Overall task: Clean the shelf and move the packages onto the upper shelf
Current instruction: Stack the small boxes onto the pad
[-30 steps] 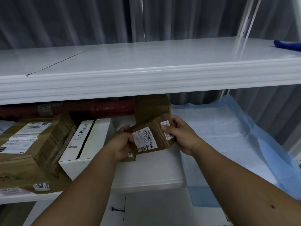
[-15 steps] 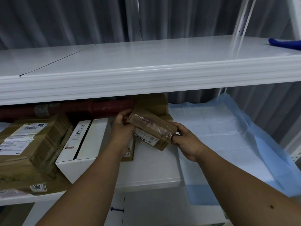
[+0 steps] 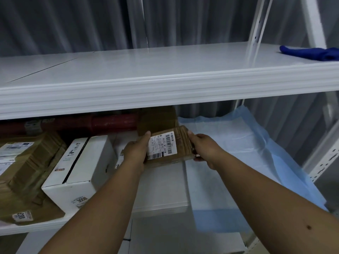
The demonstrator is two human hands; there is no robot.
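A small brown cardboard package (image 3: pixel 180 143) with a white barcode label facing up is held just above the lower shelf (image 3: pixel 165 195), under the front lip of the upper shelf (image 3: pixel 165 85). My left hand (image 3: pixel 136 151) grips its left end, thumb on top. My right hand (image 3: pixel 203 147) grips its right end. Behind it stands another brown box (image 3: pixel 157 119). To the left on the lower shelf lie a white box (image 3: pixel 78 167), a large taped brown package (image 3: pixel 27 162) and a dark red tube (image 3: pixel 82 123) at the back.
A blue cloth (image 3: pixel 310 53) lies at the right end of the white upper shelf. A light blue sheet (image 3: pixel 238 154) covers the right half of the lower shelf. White perforated uprights (image 3: pixel 256 24) rise at the right. Grey curtains hang behind.
Both hands turned the small package over, from tilted with its taped side up to flat with the label up. It sits slightly further right than before.
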